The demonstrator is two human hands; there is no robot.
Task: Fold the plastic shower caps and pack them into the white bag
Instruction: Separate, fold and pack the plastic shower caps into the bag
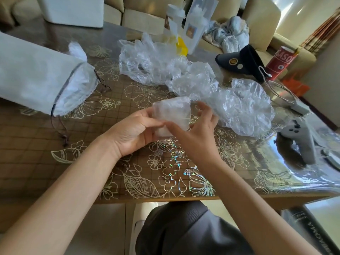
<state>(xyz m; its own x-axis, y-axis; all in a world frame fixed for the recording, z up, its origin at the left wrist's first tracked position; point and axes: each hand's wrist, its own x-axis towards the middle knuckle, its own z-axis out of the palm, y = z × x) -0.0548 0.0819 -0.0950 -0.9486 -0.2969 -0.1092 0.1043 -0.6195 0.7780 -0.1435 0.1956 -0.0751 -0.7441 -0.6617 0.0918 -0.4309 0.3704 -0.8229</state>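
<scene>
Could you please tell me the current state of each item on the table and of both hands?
folded shower cap, folded small, held in both hands
left hand, grips the cap
right hand, pinches the cap
white bag, lying on its side, mouth open
loose shower caps, unfolded, crumpled on the table

Floral table [55, 172] bears white bag [36, 78], loose shower caps [241, 107], controller [301, 138].

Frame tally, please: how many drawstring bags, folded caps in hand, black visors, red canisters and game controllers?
Drawstring bag: 1
Folded cap, held by left hand and right hand: 1
Black visor: 1
Red canister: 1
Game controller: 1
Total: 5
</scene>
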